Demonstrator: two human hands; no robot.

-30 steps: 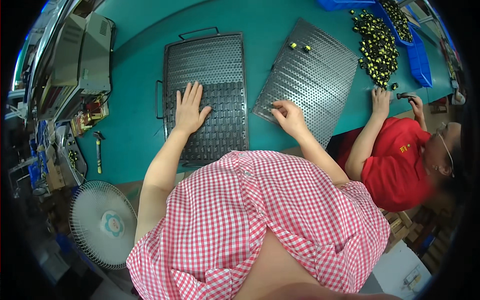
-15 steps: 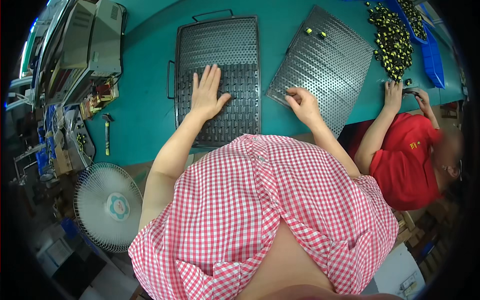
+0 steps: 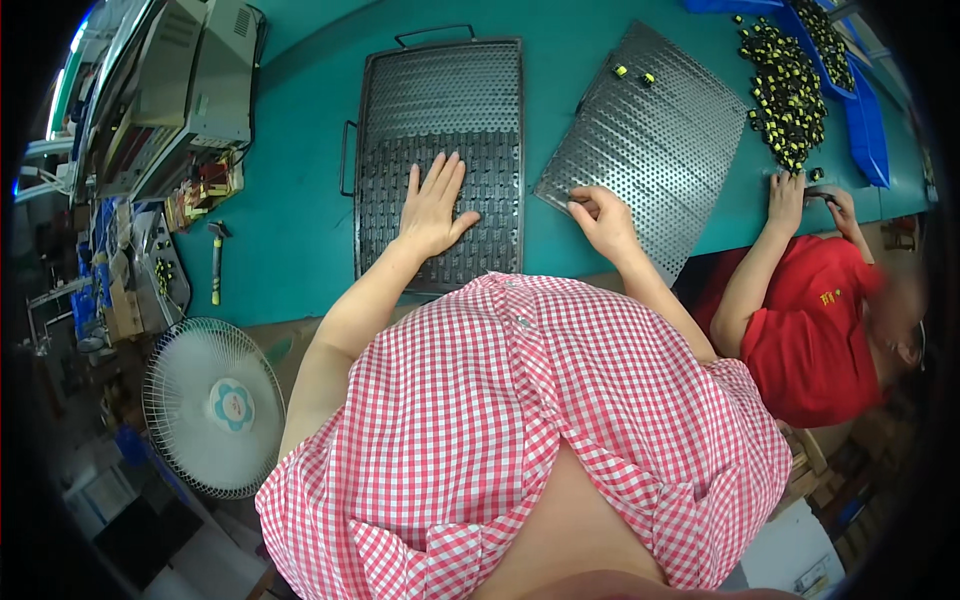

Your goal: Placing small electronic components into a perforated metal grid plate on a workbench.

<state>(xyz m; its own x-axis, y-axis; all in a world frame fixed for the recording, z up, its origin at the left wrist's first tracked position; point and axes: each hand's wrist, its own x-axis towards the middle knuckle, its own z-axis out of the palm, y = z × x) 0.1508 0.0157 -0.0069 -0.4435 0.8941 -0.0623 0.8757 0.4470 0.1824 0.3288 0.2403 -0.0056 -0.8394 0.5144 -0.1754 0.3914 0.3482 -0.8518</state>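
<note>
My left hand lies flat, fingers spread, on rows of small dark parts that cover the near part of a framed metal tray. The tray's far part shows bare, dotted metal. My right hand is curled, thumb and forefinger close together, over the near left corner of a perforated metal plate. Whether anything small is between those fingers is hidden. Two small yellow-and-black parts sit on the plate's far end.
On the right, a person in a red shirt works beside a heap of yellow-and-black parts and blue bins. A hammer lies on the green table at left. Grey machines and a fan stand farther left.
My left hand has slid a little right and toward me across the dark parts. My right hand stays at the plate's corner, nearly still.
</note>
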